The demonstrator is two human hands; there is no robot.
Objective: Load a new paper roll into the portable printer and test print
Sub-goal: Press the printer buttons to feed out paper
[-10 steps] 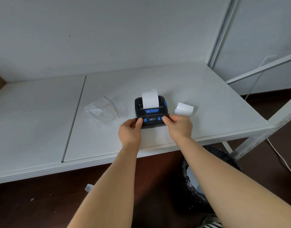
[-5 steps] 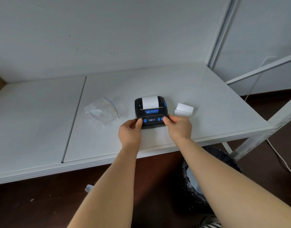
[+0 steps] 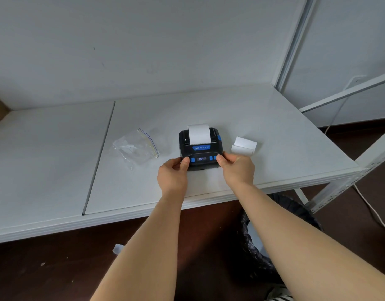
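A: Two hands frame the machine: your left hand (image 3: 172, 175) has its grip closed on the near left corner of the portable printer (image 3: 200, 148), thumb by a blue button, and your right hand (image 3: 237, 170) pinches the near right corner, thumb on or just beside the blue keys there. Whether that thumb is pressing, I cannot tell.

B: And the paper?

A: One white paper strip (image 3: 199, 134) stands out of the slot at the back of the lid. A second ago it rose taller; half a second ago it sat shorter, nearly flush; now it shows longer again. Your hands have barely shifted on the corners in that time.

B: What does that mean for the job?

A: By my reading, the roll is seated, the lid is closed and the feed is running, so you are in the test print. No printed marks can be made out on the strip from here.

B: Around it?

A: The printer sits near the bench (image 3: 285, 135) front edge. A loose paper piece (image 3: 243, 146) lies just beside it on your right; a clear zip bag (image 3: 137, 146) lies near on your left.
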